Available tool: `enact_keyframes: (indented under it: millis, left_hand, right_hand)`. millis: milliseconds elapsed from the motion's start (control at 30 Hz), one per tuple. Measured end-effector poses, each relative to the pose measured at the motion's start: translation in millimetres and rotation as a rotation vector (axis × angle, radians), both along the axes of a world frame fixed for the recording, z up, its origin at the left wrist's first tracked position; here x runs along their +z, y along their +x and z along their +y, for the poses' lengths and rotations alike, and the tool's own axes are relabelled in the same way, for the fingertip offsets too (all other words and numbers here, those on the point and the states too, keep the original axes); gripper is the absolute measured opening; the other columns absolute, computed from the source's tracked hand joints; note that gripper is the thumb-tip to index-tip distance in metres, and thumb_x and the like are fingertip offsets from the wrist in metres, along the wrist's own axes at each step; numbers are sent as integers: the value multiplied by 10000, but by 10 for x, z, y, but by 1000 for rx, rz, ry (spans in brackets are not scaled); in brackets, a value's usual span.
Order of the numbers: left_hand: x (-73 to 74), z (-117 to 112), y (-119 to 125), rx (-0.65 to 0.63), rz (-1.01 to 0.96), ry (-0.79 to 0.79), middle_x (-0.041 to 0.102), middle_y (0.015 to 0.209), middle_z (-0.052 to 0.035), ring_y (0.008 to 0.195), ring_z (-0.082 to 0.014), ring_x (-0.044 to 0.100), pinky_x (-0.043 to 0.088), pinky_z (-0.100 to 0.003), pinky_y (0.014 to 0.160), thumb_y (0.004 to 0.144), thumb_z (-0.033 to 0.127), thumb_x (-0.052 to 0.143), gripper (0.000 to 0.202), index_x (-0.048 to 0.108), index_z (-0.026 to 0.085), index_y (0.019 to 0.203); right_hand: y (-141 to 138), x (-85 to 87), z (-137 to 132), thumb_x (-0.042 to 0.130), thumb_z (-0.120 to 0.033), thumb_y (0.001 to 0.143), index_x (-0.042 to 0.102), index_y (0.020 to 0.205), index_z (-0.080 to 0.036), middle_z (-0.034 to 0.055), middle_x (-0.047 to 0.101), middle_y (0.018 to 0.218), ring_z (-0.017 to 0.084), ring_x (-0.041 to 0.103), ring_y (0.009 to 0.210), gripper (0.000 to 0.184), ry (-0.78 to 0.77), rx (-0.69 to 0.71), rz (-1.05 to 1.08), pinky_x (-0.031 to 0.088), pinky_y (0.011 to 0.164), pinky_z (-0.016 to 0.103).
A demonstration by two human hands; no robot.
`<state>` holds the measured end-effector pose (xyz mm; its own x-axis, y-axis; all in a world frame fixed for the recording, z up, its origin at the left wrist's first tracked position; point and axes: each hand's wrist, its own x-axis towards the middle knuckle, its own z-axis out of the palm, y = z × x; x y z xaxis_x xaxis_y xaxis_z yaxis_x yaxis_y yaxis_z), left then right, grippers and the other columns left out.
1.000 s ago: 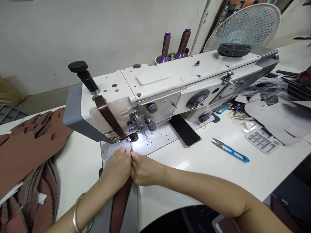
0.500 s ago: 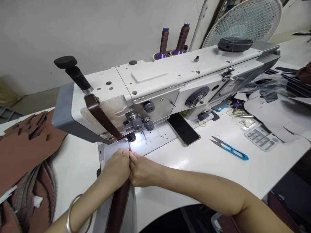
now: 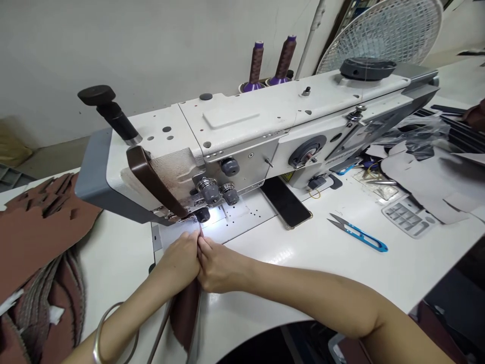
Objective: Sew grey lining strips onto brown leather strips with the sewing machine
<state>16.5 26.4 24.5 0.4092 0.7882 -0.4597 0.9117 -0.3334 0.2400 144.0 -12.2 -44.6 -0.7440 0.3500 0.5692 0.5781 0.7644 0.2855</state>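
The left hand (image 3: 181, 260) and the right hand (image 3: 222, 265) meet side by side, fingers curled in and nearly closed, pinching the brown piece (image 3: 184, 316) between them. The piece is matte reddish brown, long and narrow, with a pale grey margin along its right side; its upper end runs to the lit stitching area of the sewing machine (image 3: 235, 119), and its lower part hangs below the hands toward the person, bulging and tapering to a rough edge. A thin dark strip (image 3: 161, 331) lies just left of it.

Half a second ago the lower part looks straighter, with a broad grey band on its left; now white desk (image 3: 257, 301) shows there instead. The hands stay pressed together near the needle.

Farther right lie a phone (image 3: 286, 202) and blue-handled snips (image 3: 350, 232); at left, more brown pieces (image 3: 41, 227) are heaped.
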Motion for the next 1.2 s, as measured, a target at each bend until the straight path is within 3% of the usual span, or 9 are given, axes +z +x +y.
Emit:
enact_keyframes:
  millis: [433,700,867,1033,1200]
  left_hand:
    - [21,22,37,-18,47,-4,628,1078,-129,995,-237,625,450,-325,867,830,16,393,460,523,115,1261]
    - [-10,54,24,-1,33,-17,606,1192,-159,1082,-233,607,436,-324,927,827,17,386,553,439,91,1372]
    - [0,66,21,10,30,-17,619,1152,-143,1052,-240,612,445,-334,889,839,35,389,496,481,119,1319]
    - [-15,65,4,-18,1,18,630,1025,-118,914,-226,625,456,-325,787,813,30,396,400,556,135,1164]
    - [-80,76,-21,-33,-41,60,634,979,-110,863,-211,622,456,-321,770,812,17,374,389,564,132,1132]
  right_hand:
    - [4,28,18,525,-83,733,713,692,-112,163,688,697,278,599,629,195,-62,32,-21,418,707,482]
    - [10,8,58,518,-44,741,679,663,-108,139,673,661,270,605,610,190,-65,42,-11,418,715,471]
    - [13,10,80,508,-49,795,684,729,-70,167,693,730,310,649,697,189,-11,0,-7,429,751,481]
    - [14,-36,88,495,-34,812,655,723,-103,143,696,736,263,629,673,195,-51,10,-41,447,785,485]
    - [7,-70,97,502,-54,827,671,762,-81,167,702,766,269,621,696,182,-68,-21,-61,459,795,490]
